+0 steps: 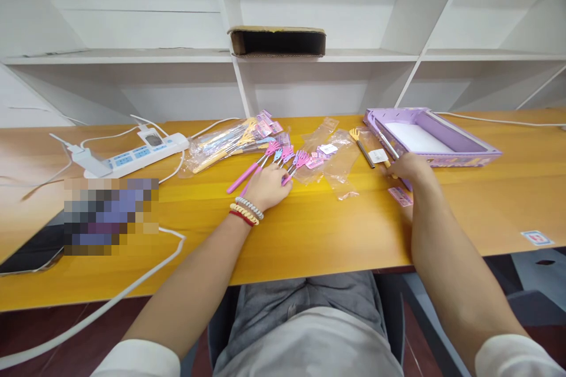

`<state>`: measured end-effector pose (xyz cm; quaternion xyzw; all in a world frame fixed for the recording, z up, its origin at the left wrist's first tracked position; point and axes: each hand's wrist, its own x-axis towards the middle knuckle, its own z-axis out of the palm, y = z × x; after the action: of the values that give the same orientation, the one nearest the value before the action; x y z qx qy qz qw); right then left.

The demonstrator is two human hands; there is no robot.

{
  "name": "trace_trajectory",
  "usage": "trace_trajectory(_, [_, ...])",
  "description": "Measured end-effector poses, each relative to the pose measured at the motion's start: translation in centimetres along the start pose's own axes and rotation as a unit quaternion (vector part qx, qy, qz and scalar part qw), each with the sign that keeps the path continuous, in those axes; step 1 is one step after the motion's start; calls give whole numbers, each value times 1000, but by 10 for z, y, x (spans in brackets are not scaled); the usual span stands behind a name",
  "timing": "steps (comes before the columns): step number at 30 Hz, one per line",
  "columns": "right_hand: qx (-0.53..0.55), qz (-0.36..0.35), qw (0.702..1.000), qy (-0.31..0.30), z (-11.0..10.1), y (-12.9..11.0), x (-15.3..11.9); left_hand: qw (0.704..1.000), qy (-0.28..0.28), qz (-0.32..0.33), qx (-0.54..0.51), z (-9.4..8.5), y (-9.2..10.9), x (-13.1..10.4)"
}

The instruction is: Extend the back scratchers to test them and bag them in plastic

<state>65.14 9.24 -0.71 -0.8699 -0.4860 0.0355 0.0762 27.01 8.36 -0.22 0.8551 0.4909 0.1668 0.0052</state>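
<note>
The left hand (267,185) lies palm down on the yellow surface (318,230), its fingers loosely curled over the handles of several pink scratchers (283,160) that fan out just beyond it. The right hand (409,169) rests beside the purple tray (464,144), fingers closed around the handle of a yellow-headed scratcher (362,146) that lies across clear bags (336,156). More bagged scratchers (225,144) lie near a white power strip (132,156) to the left.

- A yellow wooden bench (309,235) spans the view;
- white shelving (132,56) rises behind it, evenly lit;
- dark red floor (44,330) shows beneath.
</note>
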Motion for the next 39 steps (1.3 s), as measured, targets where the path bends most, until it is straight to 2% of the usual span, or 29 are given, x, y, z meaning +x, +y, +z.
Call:
trace_trajectory(3, [-51, 27, 995, -86, -1, -7, -3, 1000, -5, -2, -1, -1, 1, 0])
trace_trajectory(7, [-43, 13, 996, -75, -5, -16, -13, 1000, -9, -4, -6, -2, 2, -1])
trace_trajectory(10, [-13, 10, 999, -37, -10, -22, -21, 1000, -9, -3, -4, -3, 2, 0])
trace_trajectory(12, [31, 5, 999, -10, -13, -28, -27, 1000, -10, -2, 0, -2, 3, 0])
trace_trajectory(14, [109, -21, 994, -14, -12, -39, -35, 1000, -11, -1, 3, -2, 2, 0])
trace_trajectory(17, [260, -106, 957, -76, -1, -63, -49, 1000, -15, 1, 1, -3, 3, 0])
trace_trajectory(19, [307, -130, 936, -117, 9, -78, -58, 1000, -17, 1, -1, -3, 3, 0])
trace_trajectory(20, [306, -132, 934, -128, 13, -85, -62, 1000, -17, 1, 0, -4, 4, -1])
trace_trajectory(23, [264, -148, 947, -109, 20, -97, -69, 1000, -17, -2, 3, -5, 5, -1])
trace_trajectory(26, [231, -157, 957, -75, 18, -99, -70, 1000, -19, -2, -1, -5, 5, -1])
trace_trajectory(31, [254, -137, 957, -20, 12, -96, -69, 1000, -11, -2, -8, -6, 6, -1])
trace_trajectory(34, [299, -118, 947, 3, 11, -98, -71, 1000, -7, -3, -8, -7, 8, -1])
trace_trajectory(39, [411, -111, 905, -17, 10, -102, -77, 1000, 0, 7, -27, -6, 10, -1])
